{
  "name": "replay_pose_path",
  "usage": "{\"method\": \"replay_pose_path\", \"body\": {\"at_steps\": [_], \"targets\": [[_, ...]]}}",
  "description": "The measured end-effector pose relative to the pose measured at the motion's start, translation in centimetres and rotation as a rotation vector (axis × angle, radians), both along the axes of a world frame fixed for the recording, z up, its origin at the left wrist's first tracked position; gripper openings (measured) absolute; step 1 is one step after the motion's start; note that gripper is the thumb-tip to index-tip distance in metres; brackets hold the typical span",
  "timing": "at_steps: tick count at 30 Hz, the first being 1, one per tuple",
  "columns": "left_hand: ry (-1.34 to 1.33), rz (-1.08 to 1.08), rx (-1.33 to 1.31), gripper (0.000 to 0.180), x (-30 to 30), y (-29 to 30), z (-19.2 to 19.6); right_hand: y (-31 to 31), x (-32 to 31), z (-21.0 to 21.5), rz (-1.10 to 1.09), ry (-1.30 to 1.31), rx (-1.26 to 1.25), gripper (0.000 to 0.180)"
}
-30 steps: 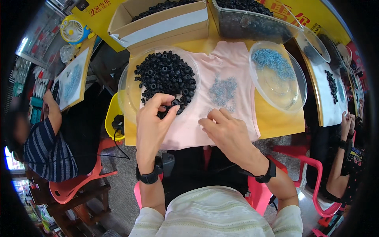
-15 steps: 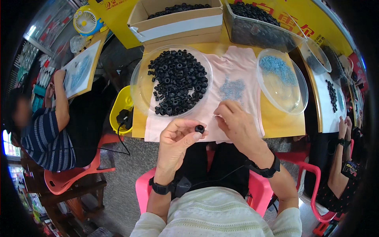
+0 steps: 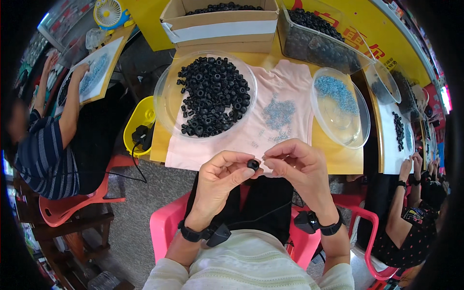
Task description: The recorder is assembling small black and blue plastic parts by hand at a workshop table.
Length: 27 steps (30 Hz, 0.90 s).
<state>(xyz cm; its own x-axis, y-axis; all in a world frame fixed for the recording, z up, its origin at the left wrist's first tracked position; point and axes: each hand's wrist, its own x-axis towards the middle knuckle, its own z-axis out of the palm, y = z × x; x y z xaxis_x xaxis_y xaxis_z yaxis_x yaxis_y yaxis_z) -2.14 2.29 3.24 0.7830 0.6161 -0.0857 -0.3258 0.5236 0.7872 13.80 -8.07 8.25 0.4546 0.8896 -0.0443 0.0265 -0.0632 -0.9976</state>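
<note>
My left hand (image 3: pixel 220 179) pinches a small black rubber ring (image 3: pixel 253 165) between thumb and fingers, held over my lap at the table's near edge. My right hand (image 3: pixel 295 166) is closed right beside it, its fingertips pinching something tiny against the ring; the piece is too small to make out. Beyond the hands lies a pink cloth (image 3: pixel 285 96) with a small heap of blue-grey pieces (image 3: pixel 279 115). A clear round dish (image 3: pixel 166 104) holding a pile of black rings (image 3: pixel 212 94) stands at the left of the cloth.
A second clear dish (image 3: pixel 355 128) with blue-grey pieces sits at right. A cardboard box (image 3: pixel 217 30) and a clear bin (image 3: pixel 328 48) of black rings stand at the back of the yellow table (image 3: pixel 162 147). One person sits at left (image 3: pixel 48 150), another at right (image 3: pixel 403 227).
My left hand picked a black ring from the pile and drew back toward my body. My right hand came off the cloth and met it at the table's edge.
</note>
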Motion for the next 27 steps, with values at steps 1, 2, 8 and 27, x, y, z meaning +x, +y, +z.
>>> {"method": "replay_pose_path", "body": {"at_steps": [1,2,8,27], "targets": [[0.002,0.001,0.004,0.025,0.01,-0.09,0.02,-0.16,-0.02,0.14,0.022,0.016,0.012,0.011],[0.009,0.007,0.033,0.025,-0.04,-0.16,-0.02,-0.31,-0.01,0.27,0.043,0.031,0.023,0.011],[0.022,0.018,0.181,0.026,0.05,-0.6,0.49,-0.57,-0.36,0.22,0.046,-0.126,0.132,0.013],[-0.004,-0.159,-0.015,0.024,-0.5,-0.48,-0.12,-1.02,-0.12,-0.13,0.163,0.308,-0.073,0.02]]}}
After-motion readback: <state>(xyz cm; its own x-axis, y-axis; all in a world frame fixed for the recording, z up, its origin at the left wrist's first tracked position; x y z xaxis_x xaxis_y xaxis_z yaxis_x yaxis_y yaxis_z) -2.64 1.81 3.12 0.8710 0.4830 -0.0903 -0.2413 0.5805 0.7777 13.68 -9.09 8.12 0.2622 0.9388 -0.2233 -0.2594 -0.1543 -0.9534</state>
